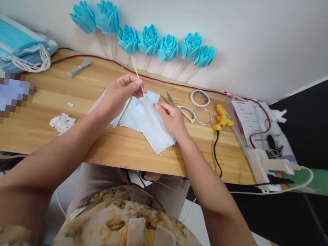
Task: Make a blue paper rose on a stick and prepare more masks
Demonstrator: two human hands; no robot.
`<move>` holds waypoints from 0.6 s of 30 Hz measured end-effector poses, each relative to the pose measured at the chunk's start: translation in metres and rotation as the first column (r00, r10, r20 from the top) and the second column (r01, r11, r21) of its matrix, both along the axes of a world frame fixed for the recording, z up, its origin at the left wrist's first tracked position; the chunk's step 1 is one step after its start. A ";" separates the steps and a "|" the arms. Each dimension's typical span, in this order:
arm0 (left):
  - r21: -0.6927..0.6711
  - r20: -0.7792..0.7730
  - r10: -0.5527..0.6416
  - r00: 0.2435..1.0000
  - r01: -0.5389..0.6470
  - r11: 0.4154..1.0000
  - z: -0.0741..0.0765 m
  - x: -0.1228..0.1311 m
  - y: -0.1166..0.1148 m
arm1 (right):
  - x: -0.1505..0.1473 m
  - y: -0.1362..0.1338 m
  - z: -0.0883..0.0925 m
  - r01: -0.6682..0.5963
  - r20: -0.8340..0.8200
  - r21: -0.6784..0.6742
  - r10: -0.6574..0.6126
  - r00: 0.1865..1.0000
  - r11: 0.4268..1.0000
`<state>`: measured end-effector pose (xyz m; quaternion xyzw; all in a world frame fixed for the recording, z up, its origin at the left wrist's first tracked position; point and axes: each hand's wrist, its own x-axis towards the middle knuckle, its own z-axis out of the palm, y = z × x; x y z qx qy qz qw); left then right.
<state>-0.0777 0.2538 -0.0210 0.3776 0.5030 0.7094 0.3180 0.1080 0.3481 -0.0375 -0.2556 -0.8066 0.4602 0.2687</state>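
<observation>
My left hand (125,90) is closed, its thumb and fingertips pinching a thin white strip (135,68) that points up toward the wall. The strip's lower end meets the top of a pale blue face mask (154,125); whether it is joined there I cannot tell. My right hand (169,117) grips the mask along its right side, with some fingers hidden. More flat pale blue mask pieces (132,120) lie beneath on the table. Scissors with white handles (187,113) rest right beside my right hand, blades partly apart.
Several blue paper-like flowers (149,40) on sticks lean on the wall. Stacked masks (12,43) lie left, white scraps (63,123) nearer. To the right are tape rolls (200,98), a yellow glue gun (223,118) with black cord, and a power strip (260,168). A red-black cable runs behind.
</observation>
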 end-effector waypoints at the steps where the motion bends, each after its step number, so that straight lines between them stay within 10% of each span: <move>1: -0.017 -0.004 -0.059 0.998 0.059 0.998 0.002 0.002 -0.002 | 0.000 0.001 0.000 0.032 -0.039 -0.002 -0.032 0.999 0.999; 10: -0.242 -0.076 -0.423 0.903 0.395 0.886 0.006 0.023 -0.008 | 0.003 0.006 0.002 -0.119 -0.280 -0.208 0.057 0.958 0.971; 18: -0.256 -0.082 -0.426 0.901 0.394 0.883 -0.001 0.021 -0.005 | 0.000 0.002 0.007 -0.073 -0.276 -0.299 -0.013 0.961 0.951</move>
